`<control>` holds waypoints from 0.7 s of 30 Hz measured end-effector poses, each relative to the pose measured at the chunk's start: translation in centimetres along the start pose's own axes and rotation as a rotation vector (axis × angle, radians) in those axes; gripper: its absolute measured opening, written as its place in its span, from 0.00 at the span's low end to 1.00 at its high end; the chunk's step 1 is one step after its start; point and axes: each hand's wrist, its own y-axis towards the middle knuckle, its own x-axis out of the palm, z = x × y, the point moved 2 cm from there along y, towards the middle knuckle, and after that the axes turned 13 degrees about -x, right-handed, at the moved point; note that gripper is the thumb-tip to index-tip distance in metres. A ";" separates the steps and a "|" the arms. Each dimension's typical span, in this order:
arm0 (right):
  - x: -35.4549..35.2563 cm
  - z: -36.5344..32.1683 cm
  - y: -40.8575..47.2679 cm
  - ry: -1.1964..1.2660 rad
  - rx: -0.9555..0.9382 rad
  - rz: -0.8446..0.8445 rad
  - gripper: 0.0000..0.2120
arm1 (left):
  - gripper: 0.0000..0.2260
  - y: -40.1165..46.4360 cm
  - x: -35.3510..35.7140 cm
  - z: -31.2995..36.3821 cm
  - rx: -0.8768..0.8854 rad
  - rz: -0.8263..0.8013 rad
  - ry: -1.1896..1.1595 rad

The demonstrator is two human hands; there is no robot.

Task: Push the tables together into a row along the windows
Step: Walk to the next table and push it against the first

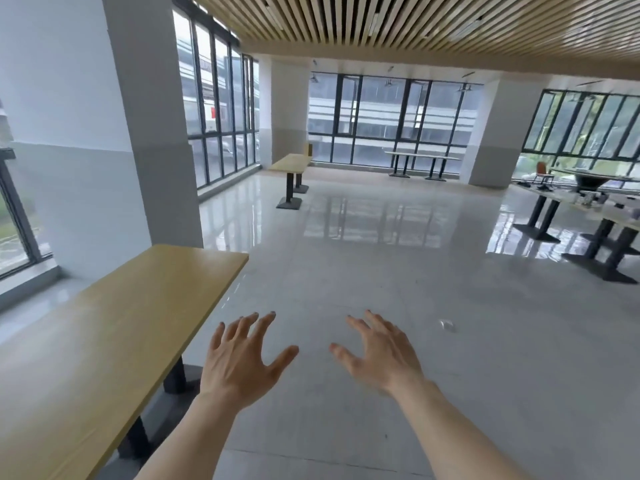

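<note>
A long light-wood table [114,327] on dark legs runs along the left wall and windows, close to me. My left hand [242,358] hovers just right of its edge with fingers spread, touching nothing. My right hand [377,351] is also spread and holds nothing, over bare floor. A second wooden table [290,163] stands far ahead by the left windows [221,112]. A third, pale table [420,156] stands against the far windows.
A wide pillar [156,133] rises behind the near table. On the right, tables [568,197] carry clutter and a chair stands behind them. Glossy tiled floor [381,254] spreads across the middle of the room.
</note>
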 end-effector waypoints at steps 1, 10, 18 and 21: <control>0.0 1.6 2.5 0.005 0.010 0.003 0.40 | 0.44 2.6 1.0 0.8 0.001 -0.003 0.003; -0.3 16.6 26.2 0.033 -0.041 -0.028 0.39 | 0.44 26.0 10.3 9.0 -0.042 0.017 0.031; -2.8 25.1 47.3 0.044 -0.136 -0.052 0.40 | 0.43 45.5 14.3 14.0 -0.141 0.072 0.044; -1.8 27.3 55.1 0.044 -0.165 -0.058 0.40 | 0.43 52.2 16.9 13.8 -0.180 0.074 0.051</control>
